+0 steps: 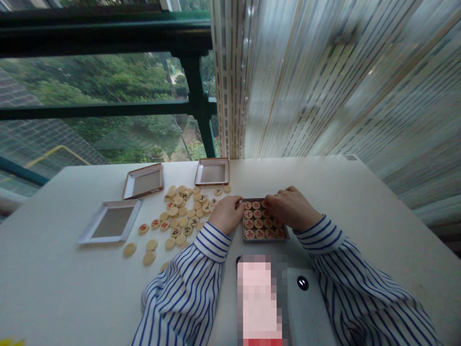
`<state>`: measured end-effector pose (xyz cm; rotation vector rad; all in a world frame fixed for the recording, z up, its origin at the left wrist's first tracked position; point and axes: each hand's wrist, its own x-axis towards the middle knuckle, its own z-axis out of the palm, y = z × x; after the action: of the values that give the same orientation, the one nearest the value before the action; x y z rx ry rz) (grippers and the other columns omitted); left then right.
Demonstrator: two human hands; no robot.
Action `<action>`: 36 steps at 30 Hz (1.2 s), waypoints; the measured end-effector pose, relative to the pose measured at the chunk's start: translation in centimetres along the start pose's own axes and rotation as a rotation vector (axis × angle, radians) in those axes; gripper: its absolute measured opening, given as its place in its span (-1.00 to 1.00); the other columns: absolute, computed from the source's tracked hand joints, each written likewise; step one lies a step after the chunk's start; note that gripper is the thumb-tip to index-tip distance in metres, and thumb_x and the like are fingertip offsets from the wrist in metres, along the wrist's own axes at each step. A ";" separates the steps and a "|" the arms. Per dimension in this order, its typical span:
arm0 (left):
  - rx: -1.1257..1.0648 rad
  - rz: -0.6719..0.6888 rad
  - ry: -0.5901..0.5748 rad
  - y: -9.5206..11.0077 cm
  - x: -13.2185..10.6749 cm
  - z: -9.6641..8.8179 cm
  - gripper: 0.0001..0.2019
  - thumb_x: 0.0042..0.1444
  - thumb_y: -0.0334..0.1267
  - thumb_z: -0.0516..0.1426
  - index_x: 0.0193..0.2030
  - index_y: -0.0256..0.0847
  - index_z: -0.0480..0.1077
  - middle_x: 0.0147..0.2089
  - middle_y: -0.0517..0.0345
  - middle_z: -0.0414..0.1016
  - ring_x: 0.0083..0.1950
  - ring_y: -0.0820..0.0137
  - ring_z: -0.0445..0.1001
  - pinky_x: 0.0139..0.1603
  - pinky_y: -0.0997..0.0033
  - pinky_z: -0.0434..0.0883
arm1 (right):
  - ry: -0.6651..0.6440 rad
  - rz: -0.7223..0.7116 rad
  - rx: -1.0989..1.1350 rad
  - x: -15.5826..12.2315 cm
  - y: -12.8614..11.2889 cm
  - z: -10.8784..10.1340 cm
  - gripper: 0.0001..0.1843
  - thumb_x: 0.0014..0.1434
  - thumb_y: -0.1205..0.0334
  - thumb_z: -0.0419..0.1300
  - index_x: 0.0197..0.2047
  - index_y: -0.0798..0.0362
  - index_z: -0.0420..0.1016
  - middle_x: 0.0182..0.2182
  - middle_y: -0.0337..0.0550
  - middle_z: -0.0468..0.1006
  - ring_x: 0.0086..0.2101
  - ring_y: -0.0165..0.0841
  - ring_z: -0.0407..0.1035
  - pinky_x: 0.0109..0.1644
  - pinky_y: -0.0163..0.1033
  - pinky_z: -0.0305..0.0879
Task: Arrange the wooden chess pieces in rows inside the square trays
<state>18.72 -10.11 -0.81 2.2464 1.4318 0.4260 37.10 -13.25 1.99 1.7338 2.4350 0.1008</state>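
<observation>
A shallow box (246, 239) stands on the table in front of me, holding rows of round Chinese chess pieces (258, 223) with red characters. My left hand (226, 214) is closed at the box's left side, thumb and forefinger at its far left corner. Over the far right part of the box, my right hand (293, 209) has its fingers bent down and closed on a Chinese chess piece that they mostly hide. Left of the box lies a loose heap of pale wooden pieces (183, 222), some face down, others showing black or red characters.
Three shallow trays or lids lie farther left: a white-rimmed one (124, 238), a brown-edged one (143, 182) and another (212, 171) near the window. A blurred-out phone-like object (257, 298) and a grey device (309, 307) lie close to me. A curtain (288, 96) hangs behind the table.
</observation>
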 end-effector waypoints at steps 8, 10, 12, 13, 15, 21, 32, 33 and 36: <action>-0.011 0.005 0.003 -0.2 0.0 0.1 -0.69 0.10 -0.20 -0.03 -0.11 -0.22 0.42 -0.21 0.04 0.52 -0.19 0.36 0.44 -0.18 0.43 0.30 | -0.043 0.010 0.003 0.0 -0.1 -0.4 -0.75 0.19 0.19 -0.06 -0.31 0.05 0.42 -0.42 -0.06 0.54 -0.34 -0.33 0.40 -0.26 -0.20 -0.02; -0.010 0.003 0.003 -0.1 0.0 0.0 -0.69 0.10 -0.20 -0.03 -0.11 -0.22 0.42 -0.21 0.04 0.52 -0.18 0.36 0.44 -0.17 0.43 0.30 | -0.051 0.011 -0.001 0.0 -0.1 -0.6 -0.74 0.19 0.18 -0.06 -0.32 0.04 0.43 -0.42 -0.07 0.54 -0.34 -0.33 0.40 -0.26 -0.19 -0.03; -0.006 0.002 0.002 -0.1 0.0 0.0 -0.69 0.10 -0.20 -0.03 -0.11 -0.22 0.43 -0.21 0.03 0.52 -0.18 0.36 0.44 -0.16 0.43 0.30 | -0.040 0.011 -0.004 0.0 -0.1 -0.6 -0.74 0.18 0.18 -0.06 -0.33 0.03 0.44 -0.43 -0.08 0.54 -0.35 -0.33 0.39 -0.26 -0.19 -0.04; -0.005 0.000 0.002 -0.1 0.0 0.0 -0.69 0.10 -0.21 -0.03 -0.11 -0.22 0.43 -0.21 0.03 0.52 -0.18 0.35 0.44 -0.17 0.42 0.31 | -0.036 0.010 -0.004 -0.1 -0.1 -0.7 -0.74 0.18 0.18 -0.05 -0.33 0.03 0.44 -0.43 -0.08 0.54 -0.35 -0.33 0.39 -0.26 -0.19 -0.04; -0.006 -0.003 0.002 -0.1 0.0 0.0 -0.69 0.10 -0.21 -0.03 -0.11 -0.22 0.43 -0.20 0.03 0.52 -0.18 0.35 0.44 -0.17 0.43 0.31 | -0.038 0.008 -0.004 -0.1 -0.1 -0.7 -0.75 0.18 0.19 -0.04 -0.34 0.04 0.44 -0.42 -0.08 0.54 -0.34 -0.33 0.39 -0.27 -0.19 -0.05; -0.008 -0.017 0.001 -0.1 0.0 -0.1 -0.69 0.10 -0.20 -0.02 -0.10 -0.22 0.42 -0.19 0.04 0.51 -0.16 0.36 0.44 -0.13 0.43 0.30 | -0.044 0.014 -0.006 -0.1 -0.1 -0.6 -0.74 0.18 0.19 -0.04 -0.34 0.04 0.45 -0.42 -0.08 0.54 -0.34 -0.35 0.37 -0.27 -0.19 -0.07; -0.019 -0.004 -0.012 -0.1 0.0 -0.1 -0.69 0.10 -0.20 -0.03 -0.12 -0.22 0.43 -0.22 0.04 0.52 -0.20 0.38 0.44 -0.17 0.45 0.31 | -0.055 -0.009 -0.001 -0.1 0.2 -0.5 -0.80 0.16 0.22 -0.01 -0.33 0.02 0.44 -0.41 -0.10 0.54 -0.31 -0.33 0.37 -0.28 -0.20 -0.08; -0.020 -0.010 -0.015 -0.1 0.0 -0.1 -0.69 0.10 -0.20 -0.03 -0.11 -0.22 0.43 -0.21 0.04 0.52 -0.20 0.38 0.44 -0.16 0.45 0.31 | -0.056 -0.007 -0.001 -0.1 0.2 -0.5 -0.80 0.15 0.23 0.00 -0.33 0.02 0.44 -0.41 -0.10 0.54 -0.31 -0.33 0.37 -0.28 -0.20 -0.08; -0.015 -0.012 -0.012 0.0 0.0 -0.2 -0.70 0.10 -0.20 -0.03 -0.12 -0.22 0.44 -0.20 0.05 0.52 -0.18 0.38 0.44 -0.14 0.44 0.30 | -0.055 0.011 0.005 -0.1 0.1 -0.6 -0.78 0.17 0.22 -0.02 -0.31 0.01 0.45 -0.40 -0.10 0.54 -0.32 -0.34 0.36 -0.28 -0.19 -0.08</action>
<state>18.61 -10.04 -0.69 2.2243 1.4306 0.4176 37.17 -13.29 2.62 1.7283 2.3892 0.0478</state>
